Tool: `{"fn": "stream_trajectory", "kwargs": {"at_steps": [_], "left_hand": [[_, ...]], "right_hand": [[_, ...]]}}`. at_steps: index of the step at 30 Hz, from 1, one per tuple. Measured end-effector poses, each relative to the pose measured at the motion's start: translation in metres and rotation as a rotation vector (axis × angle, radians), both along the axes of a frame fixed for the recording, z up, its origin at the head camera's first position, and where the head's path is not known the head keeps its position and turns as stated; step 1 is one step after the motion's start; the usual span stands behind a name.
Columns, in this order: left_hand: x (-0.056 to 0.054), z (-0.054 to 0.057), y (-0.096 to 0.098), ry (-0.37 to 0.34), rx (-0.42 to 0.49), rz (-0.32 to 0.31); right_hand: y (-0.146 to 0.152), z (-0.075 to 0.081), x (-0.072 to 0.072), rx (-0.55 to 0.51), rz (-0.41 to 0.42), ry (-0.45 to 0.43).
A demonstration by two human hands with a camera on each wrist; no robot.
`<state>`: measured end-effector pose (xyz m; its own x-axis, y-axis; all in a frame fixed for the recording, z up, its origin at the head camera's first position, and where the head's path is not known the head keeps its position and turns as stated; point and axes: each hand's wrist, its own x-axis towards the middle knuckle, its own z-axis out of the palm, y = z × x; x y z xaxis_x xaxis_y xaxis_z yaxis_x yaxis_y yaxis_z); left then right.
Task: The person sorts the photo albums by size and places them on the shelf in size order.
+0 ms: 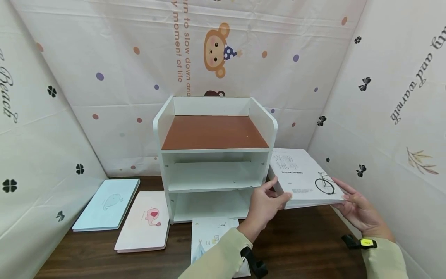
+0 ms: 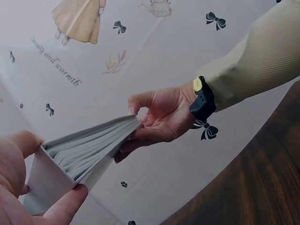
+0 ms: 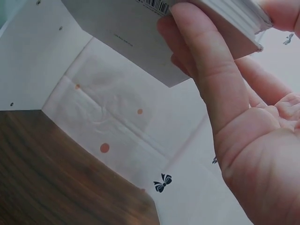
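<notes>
A thick white book with a bicycle drawn on its cover is held up off the table, right of the shelf. My left hand grips its near left corner, thumb and fingers on either side of the spine. At the opposite side, my right hand pinches the right edge, thumb above and fingers beneath. Toward the left wrist view the page edges face out, slightly fanned. From the right wrist, the back cover shows a barcode, with fingers of the right hand lying under it.
A white desktop shelf with a brown top board stands at the middle back. Left of it lie a light blue notebook and a pink one. Another illustrated book lies before the shelf, partly under my left sleeve. Printed cloth walls enclose the table.
</notes>
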<state>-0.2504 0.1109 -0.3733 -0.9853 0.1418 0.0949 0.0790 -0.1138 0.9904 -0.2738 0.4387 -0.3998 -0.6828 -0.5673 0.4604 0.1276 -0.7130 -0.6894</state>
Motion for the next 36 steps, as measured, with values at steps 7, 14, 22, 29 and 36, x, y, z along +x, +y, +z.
{"fn": "stream_trajectory", "kwargs": {"at_steps": [7, 14, 22, 29, 36], "left_hand": [[-0.002, 0.005, -0.001, 0.033, 0.004, -0.011], [-0.001, 0.012, -0.003, 0.012, -0.019, 0.000], [-0.001, 0.016, -0.003, 0.017, -0.023, -0.004], [0.000, 0.021, -0.006, 0.020, -0.030, -0.004], [0.000, 0.022, -0.007, 0.030, -0.031, 0.005]], "right_hand": [[-0.002, 0.004, 0.003, 0.001, -0.056, -0.016], [-0.003, 0.009, 0.003, -0.010, -0.056, -0.023], [-0.004, 0.017, 0.004, -0.010, -0.047, -0.037], [-0.006, 0.021, 0.005, 0.002, -0.073, -0.050], [-0.007, 0.025, 0.004, 0.002, -0.075, -0.040]]}}
